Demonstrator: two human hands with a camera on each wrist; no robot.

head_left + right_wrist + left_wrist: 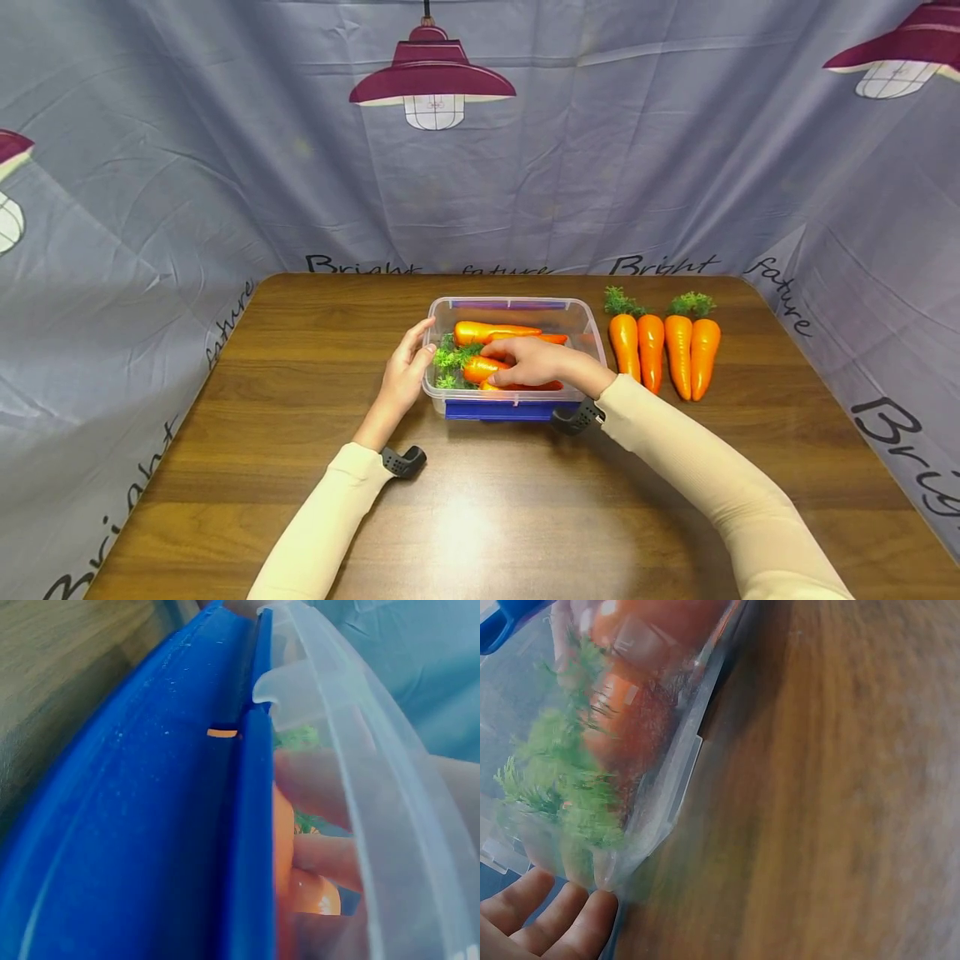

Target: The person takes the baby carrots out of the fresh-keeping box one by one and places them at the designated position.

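A clear plastic box (592,321) with blue latches stands on the wooden table, with several orange carrots (495,331) lying in it, green tops to the left. My right hand (536,360) reaches over the near wall into the box, thumb and fingers gripping a front carrot (480,368) near its leafy end. In the right wrist view, the fingers (326,855) show partly through the clear rim. My left hand (405,375) lies along the box's left end, its fingertips (589,919) against the outside of the wall, close to the green leaves (570,780).
To the right of the box, several more carrots (651,354) lie side by side, leaves toward the back. A blue latch flap (495,410) hangs down on the box's near side. A grey printed curtain (525,200) surrounds the table (337,333).
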